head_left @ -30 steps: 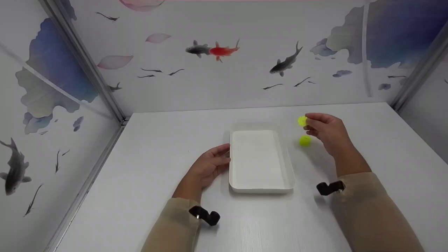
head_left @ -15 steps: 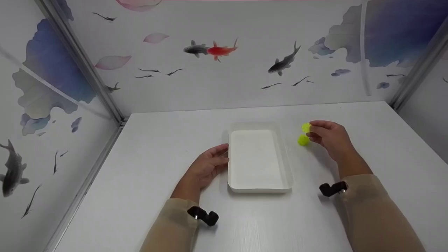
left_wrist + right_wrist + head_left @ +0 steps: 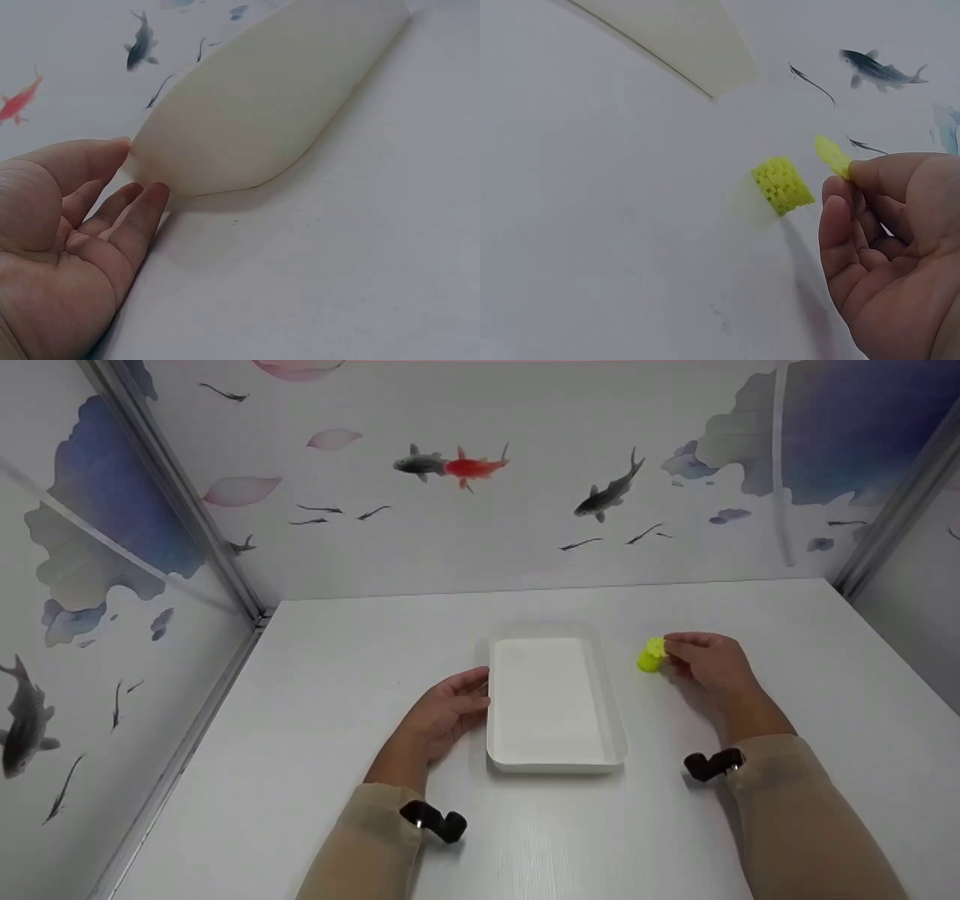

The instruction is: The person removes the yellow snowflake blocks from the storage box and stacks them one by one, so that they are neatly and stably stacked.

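Note:
Beside the tray, my right hand [image 3: 709, 664] pinches a thin, bright yellow notched disc [image 3: 831, 156] between thumb and fingertips. Just below and left of that disc stands a short stack of similar yellow notched discs [image 3: 781, 185] on the table. In the right wrist view a gap shows between held disc and stack; in the head view they overlap. My left hand [image 3: 450, 712] touches the left outer wall of a white rectangular tray [image 3: 555, 769] with loosely bent fingertips. Seen from the left wrist, the thumb and fingers [image 3: 154, 199] meet the tray's wall [image 3: 255, 112].
A white table [image 3: 555, 840] carries everything. White panels printed with fish and petals enclose it at the back [image 3: 480, 547] and sides, joined by metal posts [image 3: 180, 487]. Black wrist cameras [image 3: 435, 821] sit on both sleeves.
My right hand has come down and slightly right with the pinched disc, bringing it closer to the stack. The left hand stays at the tray's side.

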`<action>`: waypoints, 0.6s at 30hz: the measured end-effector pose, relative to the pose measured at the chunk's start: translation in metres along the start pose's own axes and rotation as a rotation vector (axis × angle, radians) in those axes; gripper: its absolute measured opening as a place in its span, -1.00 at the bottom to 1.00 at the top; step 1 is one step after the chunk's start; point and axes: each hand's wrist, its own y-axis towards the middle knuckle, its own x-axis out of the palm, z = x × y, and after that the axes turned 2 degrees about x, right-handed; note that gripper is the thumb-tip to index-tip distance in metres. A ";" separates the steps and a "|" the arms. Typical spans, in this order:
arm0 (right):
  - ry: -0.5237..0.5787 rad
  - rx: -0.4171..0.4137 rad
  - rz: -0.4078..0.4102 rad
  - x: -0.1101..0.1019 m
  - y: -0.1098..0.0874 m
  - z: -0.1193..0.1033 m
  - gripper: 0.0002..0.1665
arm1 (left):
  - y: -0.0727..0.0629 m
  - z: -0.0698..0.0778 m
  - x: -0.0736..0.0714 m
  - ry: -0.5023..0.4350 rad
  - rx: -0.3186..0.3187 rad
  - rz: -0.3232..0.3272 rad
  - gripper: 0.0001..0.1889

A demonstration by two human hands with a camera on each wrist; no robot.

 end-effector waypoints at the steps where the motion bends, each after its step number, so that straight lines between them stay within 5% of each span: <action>1: -0.013 0.002 0.001 0.000 0.001 0.001 -0.40 | 0.000 0.000 0.000 0.000 -0.002 0.001 -0.34; 18: -0.025 0.025 0.000 0.005 0.000 0.003 -0.39 | 0.001 0.000 0.001 0.000 -0.004 0.007 -0.33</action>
